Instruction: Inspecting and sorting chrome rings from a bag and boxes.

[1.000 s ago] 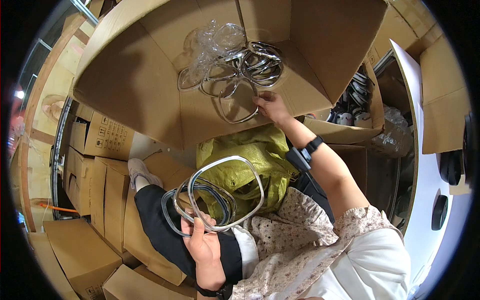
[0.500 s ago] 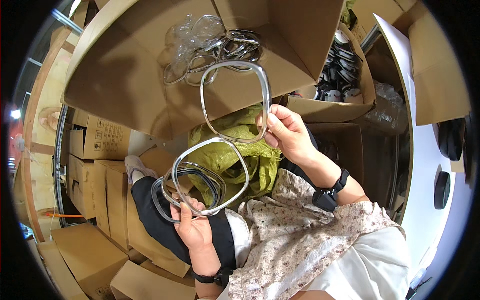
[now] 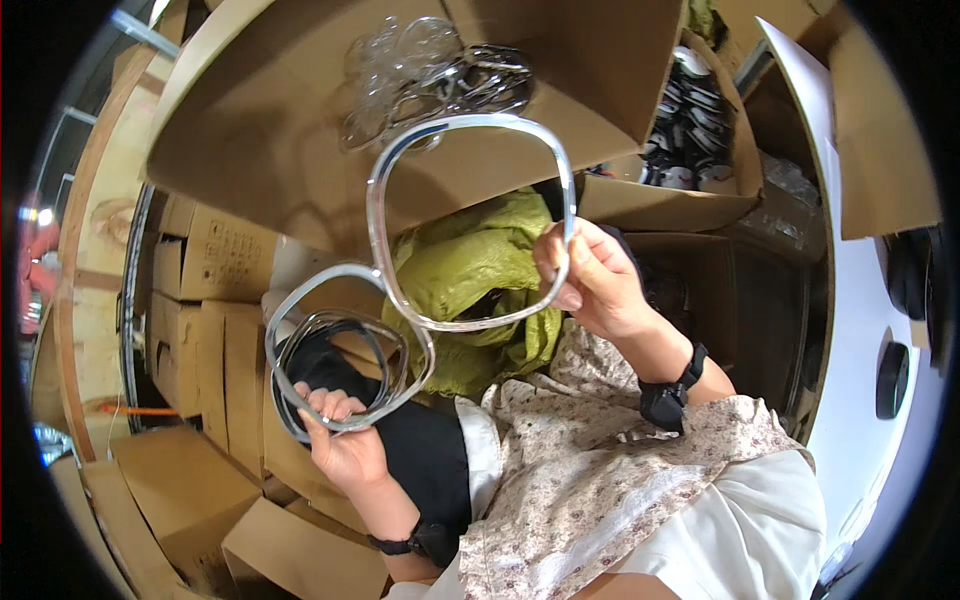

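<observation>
My right hand [image 3: 600, 282] pinches a shiny silver ring-shaped frame [image 3: 377, 236] with rounded corners by its right side, holding it upright in front of the box. In my left hand [image 3: 345, 445] is a bunch of similar rounded frames [image 3: 428, 372], gripped at their lower edge. The bunch overlaps itself, and some frames in it look darker. The silver frame's lower left edge crosses or meets the top of the bunch; I cannot tell whether they touch. More frames [image 3: 495, 85] lie heaped with clear plastic wrap [image 3: 405, 60] inside a big open cardboard box [image 3: 250, 130] ahead.
A yellow-green woven sack [image 3: 470, 240] lies beyond my lap. Another carton [image 3: 660, 208] at the right holds several stacked black and white parts [image 3: 695, 120]. Cardboard boxes [image 3: 180, 500] crowd the left side. A white panel [image 3: 860, 400] stands along the right.
My right hand has turned the single frame to face me more fully and shifted slightly right and down. My left hand has moved left and down with its bunch.
</observation>
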Demonstrator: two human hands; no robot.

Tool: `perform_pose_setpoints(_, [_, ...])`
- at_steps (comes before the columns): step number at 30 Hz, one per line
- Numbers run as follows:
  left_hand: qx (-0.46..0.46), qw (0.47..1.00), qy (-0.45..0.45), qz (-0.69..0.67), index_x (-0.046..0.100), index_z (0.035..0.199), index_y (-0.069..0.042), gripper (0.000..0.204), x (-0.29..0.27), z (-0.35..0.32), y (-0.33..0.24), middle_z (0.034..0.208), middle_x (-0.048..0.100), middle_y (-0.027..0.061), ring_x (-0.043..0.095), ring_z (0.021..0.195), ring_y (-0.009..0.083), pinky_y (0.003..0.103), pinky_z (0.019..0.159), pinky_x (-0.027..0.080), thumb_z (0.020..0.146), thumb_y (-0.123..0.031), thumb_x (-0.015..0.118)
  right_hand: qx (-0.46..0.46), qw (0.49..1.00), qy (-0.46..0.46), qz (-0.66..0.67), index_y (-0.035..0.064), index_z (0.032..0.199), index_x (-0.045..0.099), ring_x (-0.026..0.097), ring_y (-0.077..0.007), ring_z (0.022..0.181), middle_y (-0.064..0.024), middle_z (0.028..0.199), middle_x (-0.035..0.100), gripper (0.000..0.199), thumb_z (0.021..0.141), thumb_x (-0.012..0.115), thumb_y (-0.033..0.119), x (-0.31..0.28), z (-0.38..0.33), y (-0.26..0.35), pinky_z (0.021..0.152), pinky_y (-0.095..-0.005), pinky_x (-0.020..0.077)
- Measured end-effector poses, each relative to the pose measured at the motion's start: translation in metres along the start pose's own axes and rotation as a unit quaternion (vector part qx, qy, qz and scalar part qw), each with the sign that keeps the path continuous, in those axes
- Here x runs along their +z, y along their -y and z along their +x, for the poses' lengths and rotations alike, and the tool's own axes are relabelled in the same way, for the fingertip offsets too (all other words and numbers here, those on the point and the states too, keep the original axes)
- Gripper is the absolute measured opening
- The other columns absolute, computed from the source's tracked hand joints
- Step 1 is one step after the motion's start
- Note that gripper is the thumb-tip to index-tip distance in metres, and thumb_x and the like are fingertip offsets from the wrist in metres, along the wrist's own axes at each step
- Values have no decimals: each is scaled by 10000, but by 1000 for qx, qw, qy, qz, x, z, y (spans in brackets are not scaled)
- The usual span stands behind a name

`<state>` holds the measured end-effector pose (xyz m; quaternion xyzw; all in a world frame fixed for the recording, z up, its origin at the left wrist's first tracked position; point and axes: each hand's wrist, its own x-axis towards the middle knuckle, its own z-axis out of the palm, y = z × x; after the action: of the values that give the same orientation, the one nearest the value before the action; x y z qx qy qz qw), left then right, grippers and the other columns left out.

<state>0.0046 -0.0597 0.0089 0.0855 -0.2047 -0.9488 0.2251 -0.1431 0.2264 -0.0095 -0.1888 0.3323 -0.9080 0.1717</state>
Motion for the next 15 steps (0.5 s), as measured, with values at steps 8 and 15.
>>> perform_pose_setpoints(8, [0, 1000, -26, 13, 539, 1222, -2, 326, 5, -6, 8, 872, 472, 13, 436, 765, 114, 232, 683, 426, 916, -91, 606, 46, 998, -12, 40, 59, 935, 527, 361, -52, 549, -12, 766, 462, 258, 992, 496, 309, 11, -11, -6, 488, -192, 309])
perform_pose_setpoints(15, [-20, 998, 4, 59, 554, 1198, -50, 302, 4, -8, 14, 917, 527, 28, 462, 796, 124, 253, 735, 429, 911, -118, 621, 57, 996, -1, 74, 54, 915, 517, 343, -53, 534, -9, 742, 434, 292, 990, 490, 336, 13, -14, -12, 482, -185, 294])
